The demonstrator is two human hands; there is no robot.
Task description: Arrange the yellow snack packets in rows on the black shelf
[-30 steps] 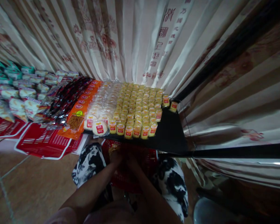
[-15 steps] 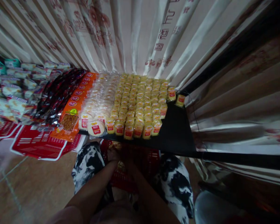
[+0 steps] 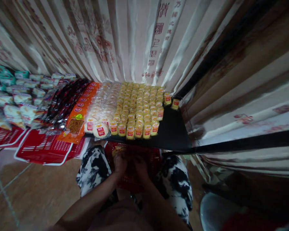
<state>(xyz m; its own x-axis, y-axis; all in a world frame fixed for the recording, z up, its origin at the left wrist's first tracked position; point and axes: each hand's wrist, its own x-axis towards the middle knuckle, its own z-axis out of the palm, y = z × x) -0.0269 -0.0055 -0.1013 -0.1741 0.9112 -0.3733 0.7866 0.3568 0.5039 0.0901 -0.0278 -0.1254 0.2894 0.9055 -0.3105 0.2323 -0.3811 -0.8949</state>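
Both my hands are down inside a red plastic basket between my knees, under the table's front edge. My left hand is at the basket's left side, close to a yellow-wrapped packet. To its right is my right hand, over the dark middle of the basket. The fingers of both hands are lost in shadow and blur, so what they hold cannot be made out. Above them, rows of small yellow-wrapped snack packets with red labels stand on the black table.
Left of the yellow packets lie round white packets, an orange snack bag, dark packs and white packs. Another red basket stands at lower left. Curtains hang behind and at right. A pale rounded object is at lower right.
The camera view has shifted, so the table's goods appear further left. My hands have moved apart inside the basket, the right hand further to the right.
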